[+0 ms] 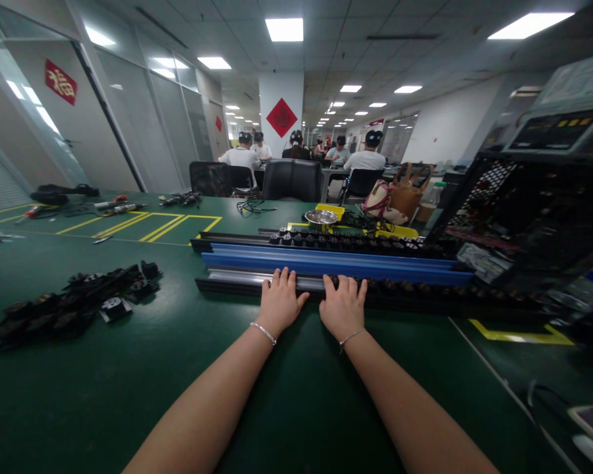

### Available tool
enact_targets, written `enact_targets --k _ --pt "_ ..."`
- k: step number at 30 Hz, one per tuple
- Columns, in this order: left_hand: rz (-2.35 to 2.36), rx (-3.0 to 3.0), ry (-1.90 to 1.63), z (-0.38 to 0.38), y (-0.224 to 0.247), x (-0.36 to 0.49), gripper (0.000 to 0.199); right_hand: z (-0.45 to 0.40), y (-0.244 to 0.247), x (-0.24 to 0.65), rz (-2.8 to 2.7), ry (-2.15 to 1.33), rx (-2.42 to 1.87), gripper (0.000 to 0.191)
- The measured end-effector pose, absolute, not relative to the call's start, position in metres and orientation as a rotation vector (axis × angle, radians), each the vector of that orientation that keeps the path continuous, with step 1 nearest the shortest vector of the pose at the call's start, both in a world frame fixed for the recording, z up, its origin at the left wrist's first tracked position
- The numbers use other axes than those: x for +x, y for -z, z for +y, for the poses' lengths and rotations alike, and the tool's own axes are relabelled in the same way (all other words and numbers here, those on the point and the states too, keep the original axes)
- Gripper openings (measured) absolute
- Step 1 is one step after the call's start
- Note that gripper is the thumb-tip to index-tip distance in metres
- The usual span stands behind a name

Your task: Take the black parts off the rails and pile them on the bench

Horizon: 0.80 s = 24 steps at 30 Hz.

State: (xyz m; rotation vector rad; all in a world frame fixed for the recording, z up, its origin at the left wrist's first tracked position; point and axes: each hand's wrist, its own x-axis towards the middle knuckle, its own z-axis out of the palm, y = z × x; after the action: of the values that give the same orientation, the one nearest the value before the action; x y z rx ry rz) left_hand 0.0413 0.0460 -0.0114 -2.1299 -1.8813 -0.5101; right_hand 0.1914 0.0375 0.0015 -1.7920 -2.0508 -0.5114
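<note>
My left hand (279,304) lies over the near edge of a long black channel rail (227,286), its fingers apart and resting on the rail's shiny inner face. Beside it, my right hand (343,304) rests on the same rail with fingers spread, next to a row of small black parts (425,289) that fills the rail's right part. Just behind runs a long blue rail (326,262). Farther back, another black rail (237,240) carries a row of small black and silver parts (296,237). Neither hand is wrapped around anything.
Several black parts (74,303) lie in a cluster on the green table (178,395) at left. A metal bowl (321,216) stands behind the rails. An open computer case (504,204) rises at right. Tools (111,205) lie at back left; people sit beyond an office chair (292,179).
</note>
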Motion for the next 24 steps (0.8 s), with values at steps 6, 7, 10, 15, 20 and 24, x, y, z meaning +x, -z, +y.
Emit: enact_targets --k 6,7,10,15,20,24 --pt "-1.81 -2.177 0.556 0.0452 0.0133 0.0363 0.053 0.0372 -0.0011 0.1913 -2.069 0.488 -1.768 0.05" --pt "-1.803 -2.184 0.56 0.045 0.0131 0.0358 0.052 0.0373 -0.0005 0.1909 -2.074 0.487 -1.756 0.051" --pt "-1.787 -2.206 0.563 0.044 0.0127 0.036 0.05 0.0379 0.0014 0.1891 -2.082 0.475 -1.723 0.051" --pt "-1.781 -2.218 0.548 0.0425 0.013 0.0373 0.05 0.039 0.0036 0.1878 -2.081 0.452 -1.676 0.053" --pt "-1.76 -2.211 0.56 0.0433 0.0149 0.0372 0.048 0.0389 0.0035 0.1882 -2.064 0.415 -1.647 0.058" --pt "-1.768 -2.207 0.573 0.0439 0.0157 0.0376 0.048 0.0387 0.0031 0.1875 -2.067 0.379 -1.613 0.059"
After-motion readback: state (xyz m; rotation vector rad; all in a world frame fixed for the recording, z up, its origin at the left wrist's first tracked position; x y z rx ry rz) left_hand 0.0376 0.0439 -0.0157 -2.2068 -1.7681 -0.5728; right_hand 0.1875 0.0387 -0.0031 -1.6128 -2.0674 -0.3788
